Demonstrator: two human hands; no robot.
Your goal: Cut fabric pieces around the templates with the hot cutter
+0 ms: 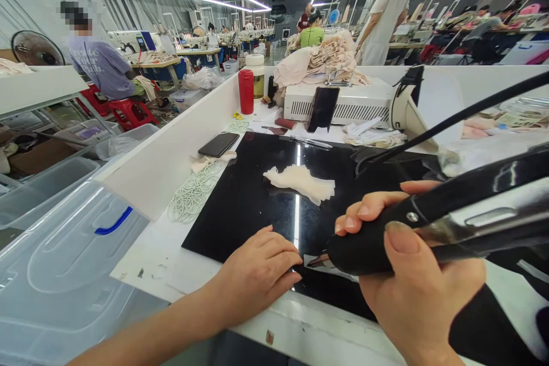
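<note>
My right hand [416,280] grips a black corded hand tool [364,249] with a metal lever along its side. Thumb and fingers wrap round its front end. The tool's narrow tip points left, over a thin pale strip [343,273] near the front edge of a black glossy board [244,200]. Just left of that tip, my left hand [261,274] rests on the board with its fingers curled together. Whatever lies between those fingertips is hidden. A small stack of cream fabric pieces [302,180] lies on the board beyond both hands.
Left of the board lie a dark phone [218,144] and tangled pale elastic cord [191,197]. Behind stand a red bottle [246,91], a propped phone [323,108] and a white vented box [360,100] under piled fabric [330,57]. A black cable [463,111] arches across the right.
</note>
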